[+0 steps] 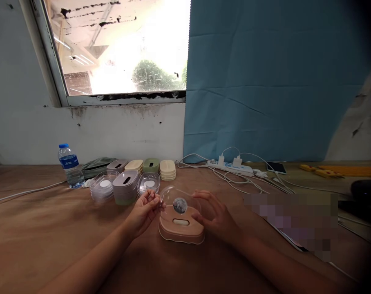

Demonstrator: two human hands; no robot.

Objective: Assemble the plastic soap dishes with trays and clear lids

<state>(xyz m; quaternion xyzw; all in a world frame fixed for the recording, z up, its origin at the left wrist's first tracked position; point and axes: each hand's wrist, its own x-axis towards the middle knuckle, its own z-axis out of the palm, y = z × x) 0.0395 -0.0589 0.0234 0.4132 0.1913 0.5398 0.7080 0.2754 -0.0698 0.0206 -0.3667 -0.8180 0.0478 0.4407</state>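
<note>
- Two hands show in my head view: the left hand [145, 212] has its fingers pinched narrow on the left rim of one clear plastic lid [170, 197], while the right hand [217, 218] keeps its fingers wide and curved around the lid's right edge; I cannot tell how firmly they touch it
- One round disc [179, 205] shows on that lid, which is tilted above one peach slotted container [182, 232] on the bench [50, 232]; whether lid and container touch, I cannot tell
- For clean handling I would grip only the rim, keep fingertips off the disc, and have the right fingers support their edge before easing the left pinch; thin plastic like this probably flexes if squeezed
- Two stacks of clear lids stand beyond the left hand, the left stack [102, 188] and the right stack [149, 181], either side of one lilac stack [126, 183]
- Four coloured stacks sit behind: one mauve [116, 164], one green [151, 164], two cream [133, 165]; I cannot count every layer
- One water bottle [70, 165], one power strip [231, 166], two white chargers [237, 162] and one dark-screened phone [276, 167] lie farther off
</note>
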